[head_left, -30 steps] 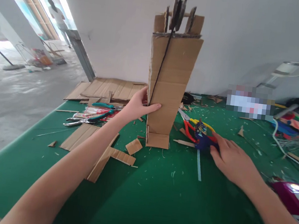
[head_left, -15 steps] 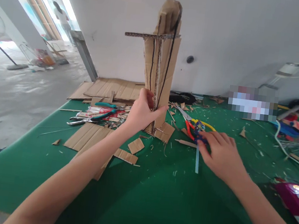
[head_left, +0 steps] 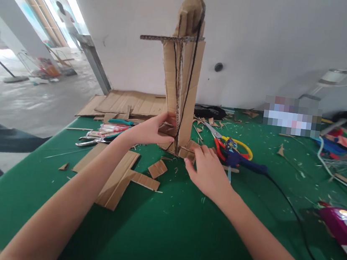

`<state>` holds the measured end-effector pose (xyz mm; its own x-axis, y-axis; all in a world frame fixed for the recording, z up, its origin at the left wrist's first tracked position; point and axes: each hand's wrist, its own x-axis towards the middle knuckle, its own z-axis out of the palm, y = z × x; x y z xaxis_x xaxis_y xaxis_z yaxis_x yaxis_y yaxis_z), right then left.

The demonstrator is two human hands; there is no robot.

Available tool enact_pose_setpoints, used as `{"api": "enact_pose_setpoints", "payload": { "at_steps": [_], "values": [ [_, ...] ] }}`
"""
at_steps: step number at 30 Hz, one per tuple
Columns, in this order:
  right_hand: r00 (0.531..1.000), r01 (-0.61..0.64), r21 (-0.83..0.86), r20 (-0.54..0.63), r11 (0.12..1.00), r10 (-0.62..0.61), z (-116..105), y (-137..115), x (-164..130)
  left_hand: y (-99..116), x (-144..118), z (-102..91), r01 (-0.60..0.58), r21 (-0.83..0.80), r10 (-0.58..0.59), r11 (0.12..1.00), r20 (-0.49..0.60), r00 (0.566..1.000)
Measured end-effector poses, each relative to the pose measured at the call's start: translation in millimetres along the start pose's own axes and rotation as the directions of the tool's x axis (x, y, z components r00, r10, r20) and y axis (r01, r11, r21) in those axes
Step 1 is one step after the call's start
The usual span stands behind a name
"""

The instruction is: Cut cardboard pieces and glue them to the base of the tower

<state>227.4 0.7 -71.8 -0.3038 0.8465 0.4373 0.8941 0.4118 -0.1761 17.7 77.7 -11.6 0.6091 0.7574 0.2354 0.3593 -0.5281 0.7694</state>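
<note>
Presently: cardboard tower (head_left: 180, 84), upright on desk (head_left: 180, 232). Left hand (head_left: 148, 132) grasping tower's base; right hand (head_left: 208, 172) pinching its foot flap. Tall, top-heavy: likely to topple if either grip slackens.

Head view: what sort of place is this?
Probably a craft workshop: a green table strewn with cardboard offcuts, scissors and pliers, with both hands at a cardboard tower.
</note>
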Motion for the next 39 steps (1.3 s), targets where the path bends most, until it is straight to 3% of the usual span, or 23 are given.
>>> {"api": "enact_pose_setpoints", "payload": {
  "at_steps": [3, 9, 18, 23, 39],
  "values": [
    [1.000, 0.002, 0.048, -0.008, 0.999, -0.002, 1, 2, 2, -13, 1, 1.7, 0.009, 0.059, -0.010, 0.998, 0.012, 1.000],
    [1.000, -0.020, 0.150, -0.010, 0.988, 0.022, 5, 2, 7, -31, 0, 12.1, -0.045, 0.168, 0.061, 0.985, -0.095, 0.994],
    [0.996, -0.075, 0.297, -0.026, 0.952, 0.087, 12, 3, 8, -28, 1, 19.3, -0.077, 0.239, 0.108, 0.968, -0.119, 0.987],
    [0.998, -0.037, 0.357, -0.028, 0.934, 0.050, 13, 7, 9, -25, 1, 24.9, -0.058, 0.314, 0.118, 0.948, -0.178, 0.977],
    [0.995, -0.046, 0.329, -0.064, 0.943, 0.071, 13, 5, 8, -23, -1, 33.2, -0.026, 0.307, 0.100, 0.951, -0.228, 0.968]
  ]
}}
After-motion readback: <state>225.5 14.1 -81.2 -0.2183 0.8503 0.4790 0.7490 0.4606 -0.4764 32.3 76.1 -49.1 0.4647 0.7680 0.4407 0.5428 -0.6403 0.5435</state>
